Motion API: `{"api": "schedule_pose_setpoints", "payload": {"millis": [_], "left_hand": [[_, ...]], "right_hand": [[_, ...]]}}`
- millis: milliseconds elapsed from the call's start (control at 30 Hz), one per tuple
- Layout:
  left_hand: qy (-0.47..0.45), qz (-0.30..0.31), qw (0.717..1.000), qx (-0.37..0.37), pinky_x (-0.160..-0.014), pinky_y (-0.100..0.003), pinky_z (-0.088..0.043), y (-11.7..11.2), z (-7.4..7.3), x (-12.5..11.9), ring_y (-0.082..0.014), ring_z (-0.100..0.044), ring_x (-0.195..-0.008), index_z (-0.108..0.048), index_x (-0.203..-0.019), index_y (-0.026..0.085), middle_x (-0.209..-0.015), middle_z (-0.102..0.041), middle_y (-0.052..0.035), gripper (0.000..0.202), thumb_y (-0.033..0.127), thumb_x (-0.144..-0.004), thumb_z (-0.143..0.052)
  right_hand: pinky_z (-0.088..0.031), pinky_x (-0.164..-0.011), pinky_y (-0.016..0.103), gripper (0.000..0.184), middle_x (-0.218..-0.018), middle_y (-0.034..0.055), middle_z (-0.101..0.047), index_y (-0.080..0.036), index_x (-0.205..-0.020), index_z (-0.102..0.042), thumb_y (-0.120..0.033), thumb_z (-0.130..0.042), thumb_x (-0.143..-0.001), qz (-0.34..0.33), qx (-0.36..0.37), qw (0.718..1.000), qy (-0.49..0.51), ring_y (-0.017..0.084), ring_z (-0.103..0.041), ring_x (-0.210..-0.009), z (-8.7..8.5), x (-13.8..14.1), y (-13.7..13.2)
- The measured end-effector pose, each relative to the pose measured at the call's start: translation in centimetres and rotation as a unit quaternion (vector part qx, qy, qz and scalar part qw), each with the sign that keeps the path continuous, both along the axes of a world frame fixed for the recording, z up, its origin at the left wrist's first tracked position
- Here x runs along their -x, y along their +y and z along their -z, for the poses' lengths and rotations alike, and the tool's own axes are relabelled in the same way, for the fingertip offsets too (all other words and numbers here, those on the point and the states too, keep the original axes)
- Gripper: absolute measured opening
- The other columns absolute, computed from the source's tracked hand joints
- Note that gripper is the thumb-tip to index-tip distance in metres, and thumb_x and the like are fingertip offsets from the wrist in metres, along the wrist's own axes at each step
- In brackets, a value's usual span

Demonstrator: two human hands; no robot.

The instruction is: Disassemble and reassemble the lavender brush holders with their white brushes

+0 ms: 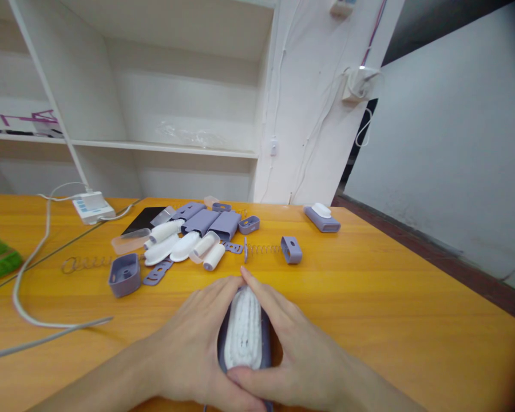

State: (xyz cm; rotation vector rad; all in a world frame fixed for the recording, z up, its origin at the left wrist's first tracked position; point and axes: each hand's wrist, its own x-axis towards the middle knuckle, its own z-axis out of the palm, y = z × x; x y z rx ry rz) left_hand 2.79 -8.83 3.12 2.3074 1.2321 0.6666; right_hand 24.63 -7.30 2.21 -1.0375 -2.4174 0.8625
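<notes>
Both hands close around one purple case with a white ribbed insert (243, 329) lying on the orange table (369, 297). My left hand (193, 349) wraps its left side, fingers pressed along the edge. My right hand (300, 355) wraps the right side, its index tip at the case's far end and its thumb across the near end. Beyond them lies a heap of white oval parts (175, 245), purple shells (210, 222) and flat purple plates (158, 273).
A purple cup-shaped shell (124, 274) sits left of the heap, a small purple clip (292, 249) right of it, with metal springs (264, 249) between. An assembled purple-and-white unit (321, 217) stands far right. A white power strip (92, 206) and grey cable (30, 309) lie left.
</notes>
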Motion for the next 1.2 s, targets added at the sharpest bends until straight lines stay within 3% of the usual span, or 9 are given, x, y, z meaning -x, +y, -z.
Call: {"api": "schedule_pose_setpoints", "payload": {"millis": [133,267,367,500,667,833,967,1067,1200], "left_hand": [[0.03,-0.026,0.999,-0.004,-0.095,-0.057,-0.052,-0.1,0.1,0.2,-0.0408,-0.062,-0.111,-0.05,-0.134,0.025,-0.13,-0.062,-0.0126,0.106,0.069,-0.045,-0.087],[0.038,-0.045,0.998,-0.005,-0.094,-0.058,-0.052,-0.1,-0.2,0.2,-0.0415,-0.062,-0.112,-0.047,-0.14,0.022,-0.129,-0.063,-0.0146,0.112,0.073,-0.048,-0.085],[0.044,-0.037,0.998,0.002,-0.092,-0.058,-0.053,0.0,-0.8,0.1,-0.0424,-0.063,-0.11,-0.053,-0.133,0.021,-0.125,-0.066,-0.0145,0.106,0.075,-0.048,-0.083],[0.048,-0.022,0.999,-0.007,-0.093,-0.056,-0.052,0.1,-1.2,0.1,-0.0405,-0.065,-0.11,-0.058,-0.124,0.022,-0.121,-0.069,-0.0115,0.093,0.073,-0.05,-0.084],[0.023,-0.006,0.999,-0.033,-0.092,-0.05,-0.053,0.3,-0.5,0.2,-0.0367,-0.065,-0.107,-0.058,-0.123,0.024,-0.12,-0.069,-0.0084,0.09,0.073,-0.053,-0.083],[0.032,-0.005,0.998,-0.048,-0.08,-0.044,-0.054,0.5,-0.1,0.1,-0.0307,-0.067,-0.091,-0.059,-0.118,0.022,-0.108,-0.07,-0.006,0.084,0.067,-0.052,-0.085],[0.033,-0.01,0.998,-0.052,-0.081,-0.043,-0.053,0.6,-0.1,0.1,-0.0294,-0.066,-0.089,-0.059,-0.116,0.021,-0.108,-0.07,-0.0062,0.08,0.063,-0.053,-0.086],[0.017,-0.011,0.999,-0.048,-0.081,-0.042,-0.054,0.5,-0.1,-0.1,-0.0291,-0.067,-0.09,-0.061,-0.118,0.021,-0.107,-0.072,-0.005,0.079,0.058,-0.054,-0.087],[-0.019,-0.073,0.997,-0.018,-0.083,-0.038,-0.055,0.0,0.3,-0.5,-0.0248,-0.07,-0.088,-0.067,-0.108,0.02,-0.098,-0.076,-0.0022,0.038,0.04,-0.076,-0.074]], "right_hand": [[-0.027,-0.124,0.053,0.111,-0.168,0.0121,-0.021,-0.02,-0.163,-0.013,-0.06,-0.075,-0.079,-0.02,-0.009,1.0,-0.002,0.034,-0.024,-0.153,-0.3,0.1,-0.1],[-0.023,-0.125,0.052,0.1,-0.169,0.0108,-0.015,-0.022,-0.163,-0.005,-0.056,-0.065,-0.091,-0.021,-0.02,1.0,0.002,0.03,-0.018,-0.155,-0.4,0.2,-0.7],[-0.022,-0.125,0.053,0.094,-0.169,0.0113,-0.015,-0.023,-0.163,-0.003,-0.053,-0.061,-0.095,-0.016,-0.011,1.0,-0.011,0.029,-0.016,-0.156,-0.7,0.5,-1.2],[-0.023,-0.125,0.054,0.091,-0.169,0.0151,-0.017,-0.018,-0.163,-0.006,-0.052,-0.058,-0.097,-0.023,-0.028,0.999,-0.036,0.03,-0.017,-0.155,-1.1,0.7,-1.6],[-0.025,-0.123,0.055,0.087,-0.166,0.019,-0.022,-0.016,-0.162,-0.011,-0.052,-0.057,-0.098,-0.034,-0.059,0.997,-0.045,0.032,-0.02,-0.154,-1.2,0.8,-1.4],[-0.027,-0.123,0.056,0.09,-0.167,0.0213,-0.02,-0.014,-0.162,-0.007,-0.055,-0.055,-0.098,-0.04,-0.071,0.995,-0.063,0.034,-0.02,-0.154,-1.1,0.8,-1.2],[-0.027,-0.122,0.059,0.092,-0.166,0.0234,-0.019,-0.012,-0.162,-0.006,-0.054,-0.056,-0.098,-0.049,-0.078,0.993,-0.077,0.038,-0.021,-0.153,-1.3,0.9,-1.0],[-0.031,-0.119,0.062,0.088,-0.164,0.0246,-0.025,-0.013,-0.162,-0.009,-0.05,-0.057,-0.099,-0.054,-0.095,0.992,-0.069,0.041,-0.027,-0.15,-1.3,1.0,-0.6],[-0.045,-0.11,0.058,0.064,-0.152,0.0157,-0.048,-0.028,-0.162,-0.013,-0.026,-0.042,-0.106,-0.069,-0.138,0.988,-0.027,0.034,-0.051,-0.136,-0.7,1.1,-0.2]]}}
